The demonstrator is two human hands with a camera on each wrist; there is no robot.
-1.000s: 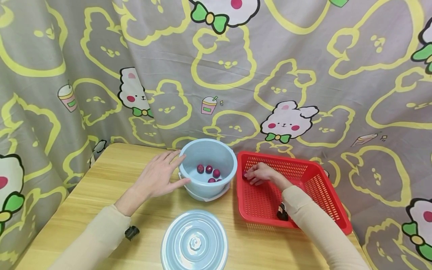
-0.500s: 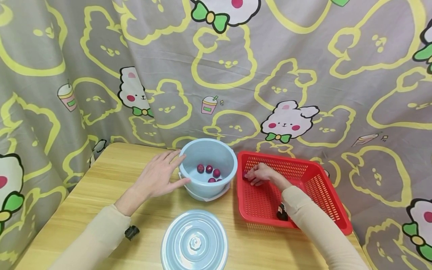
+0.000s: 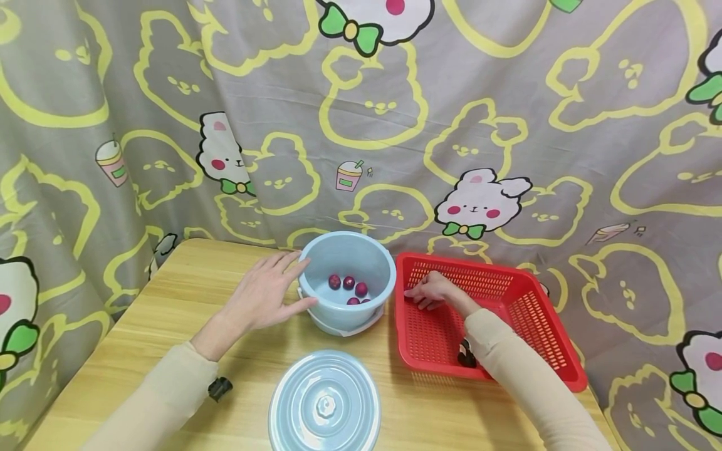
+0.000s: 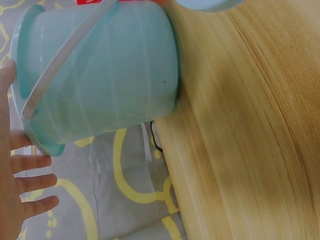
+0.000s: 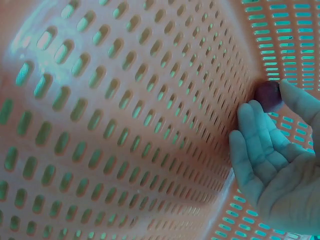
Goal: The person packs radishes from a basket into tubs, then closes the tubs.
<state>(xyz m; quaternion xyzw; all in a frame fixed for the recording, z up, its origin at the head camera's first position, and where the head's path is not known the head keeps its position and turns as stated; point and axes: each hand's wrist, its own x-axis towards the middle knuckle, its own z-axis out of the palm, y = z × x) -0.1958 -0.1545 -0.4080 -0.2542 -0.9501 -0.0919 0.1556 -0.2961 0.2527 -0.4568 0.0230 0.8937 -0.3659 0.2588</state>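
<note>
In the head view, a light blue bucket [image 3: 344, 318] stands on the table with several dark red plums [image 3: 361, 289] at its bottom. Beside its left rim is my left hand [image 3: 261, 293], fingers spread; the left wrist view shows the thumb and a finger at the rim [image 4: 16, 95]. My right hand [image 3: 435, 292] reaches inside the red perforated basket [image 3: 440, 369], near its left wall. There, in the right wrist view, its thumb and fingertips pinch a single dark plum [image 5: 268, 96] low against the basket wall. From the head view that plum is hidden by the hand.
A round light blue lid [image 3: 326, 406] with a knob lies on the wooden table [image 3: 237, 413] in front of the bucket. The basket stands close to the bucket's right side. A patterned grey curtain [image 3: 383, 175] hangs behind the table.
My right forearm and hand have shifted very slightly left within the basket. My left hand, the bucket and the lid stay where they were.
</note>
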